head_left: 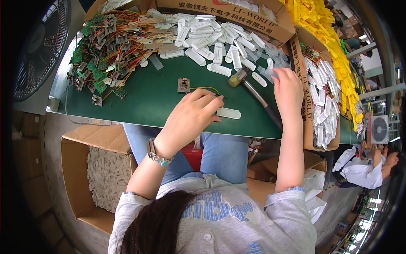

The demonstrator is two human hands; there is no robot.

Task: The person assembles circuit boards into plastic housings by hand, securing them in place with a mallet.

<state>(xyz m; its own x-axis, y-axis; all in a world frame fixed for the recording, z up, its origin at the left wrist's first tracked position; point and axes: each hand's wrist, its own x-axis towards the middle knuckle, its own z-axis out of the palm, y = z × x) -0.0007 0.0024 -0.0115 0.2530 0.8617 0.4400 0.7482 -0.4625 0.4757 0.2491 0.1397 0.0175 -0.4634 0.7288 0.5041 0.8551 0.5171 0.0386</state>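
At the table's front, my left hand [192,114] bends its fingers and thumb around the left end of a white plastic casing [229,113]. A small circuit board [183,85] with a switch and thin coloured wires lies just beyond that hand, its wires running toward the knuckles. Farther right, my right hand [288,91] pinches at a clear plastic piece [265,71] beside the box; its grip is partly hidden. Between the hands lies a hammer [259,95] with a yellowish head end and a dark handle. A slotted white casing [259,79] rests near the hammer head.
White casings [203,36] are heaped at the back of the green table [148,95]. Wired circuit boards [103,55] pile up at left. Cardboard boxes [305,80] edge the back and right, beside yellow parts [313,25]. A fan [40,46] stands left; an open carton [72,169] sits below.
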